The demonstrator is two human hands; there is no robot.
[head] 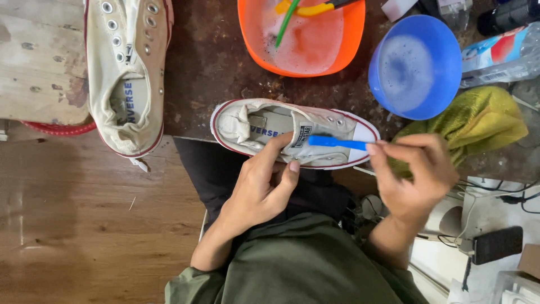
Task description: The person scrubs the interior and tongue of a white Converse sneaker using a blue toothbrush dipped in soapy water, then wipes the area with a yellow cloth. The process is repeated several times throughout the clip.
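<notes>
Closest to me, the person's two bare hands work over the lap. The left hand curls around the near side of one white canvas sneaker with a red-striped rubber sole, thumb and fingers clamped on its edge, steadying it on the rim of the dark, stained worktable. The right hand pinches the handle of one blue plastic brush, whose head lies across the sneaker's lace area.

Just beyond the right hand lies one crumpled yellow-green cloth. Off to the left, a second white canvas sneaker, laces out, rests partly on a worn wooden board.

Farther back stand two bowls: one round blue plastic bowl of foamy water and one orange plastic basin of soapy water, with a green and a yellow stick-like tool inside.
</notes>
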